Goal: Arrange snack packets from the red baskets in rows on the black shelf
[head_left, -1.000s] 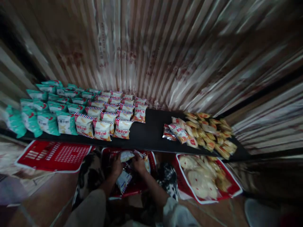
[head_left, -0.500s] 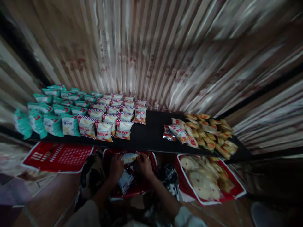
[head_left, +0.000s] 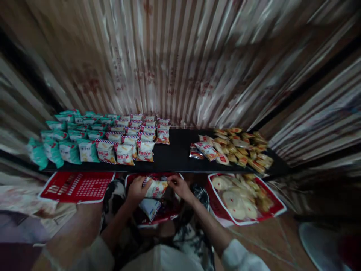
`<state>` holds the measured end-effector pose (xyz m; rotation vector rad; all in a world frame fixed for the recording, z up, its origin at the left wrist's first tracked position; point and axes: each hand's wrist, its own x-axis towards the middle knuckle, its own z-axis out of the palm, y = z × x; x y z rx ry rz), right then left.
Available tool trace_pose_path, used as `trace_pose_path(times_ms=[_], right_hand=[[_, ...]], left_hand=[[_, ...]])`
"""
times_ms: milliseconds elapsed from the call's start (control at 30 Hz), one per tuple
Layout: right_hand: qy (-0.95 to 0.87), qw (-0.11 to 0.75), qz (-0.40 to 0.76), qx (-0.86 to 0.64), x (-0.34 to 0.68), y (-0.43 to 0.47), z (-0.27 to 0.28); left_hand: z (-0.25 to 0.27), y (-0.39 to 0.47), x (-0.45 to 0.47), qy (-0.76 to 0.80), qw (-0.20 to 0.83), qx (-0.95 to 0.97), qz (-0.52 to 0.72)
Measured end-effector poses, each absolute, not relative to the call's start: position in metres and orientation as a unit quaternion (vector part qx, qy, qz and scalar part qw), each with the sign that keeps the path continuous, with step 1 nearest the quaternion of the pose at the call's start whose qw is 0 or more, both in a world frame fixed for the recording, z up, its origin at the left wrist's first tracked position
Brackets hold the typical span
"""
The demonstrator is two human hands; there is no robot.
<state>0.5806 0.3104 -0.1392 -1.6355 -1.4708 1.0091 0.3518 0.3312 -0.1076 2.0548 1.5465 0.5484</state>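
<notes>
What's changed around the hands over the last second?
The packet in the left hand has tipped up, its printed front now showing, and seems slightly raised. The right hand stays at its other end; its grip is unclear. The lower packet and shelf rows look unchanged.

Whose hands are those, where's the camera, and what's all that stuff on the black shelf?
There's no robot here, just a person wearing a camera on their head. It looks forward and down, so you see their own arms. The left hand holds a white packet above a red basket. The right hand is at the packet's other end; it's too dim to tell whether it grips. On the shelf, teal packets and more white packets stand left; gold packets lie heaped right.
</notes>
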Motion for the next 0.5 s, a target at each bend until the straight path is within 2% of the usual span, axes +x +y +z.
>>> trace_pose_path(times_ms=[267,500], right_hand=[[-0.598,0.352,0.438,-0.572,0.59,0.295,-0.108],[-0.647,0.284,0.515,-0.485,0.588,0.286,-0.071]], left_hand=[[-0.061,0.337,0.368,0.518,0.259,0.806,0.122],[-0.038,0.342,0.397,0.487,0.234,0.836,0.096]])
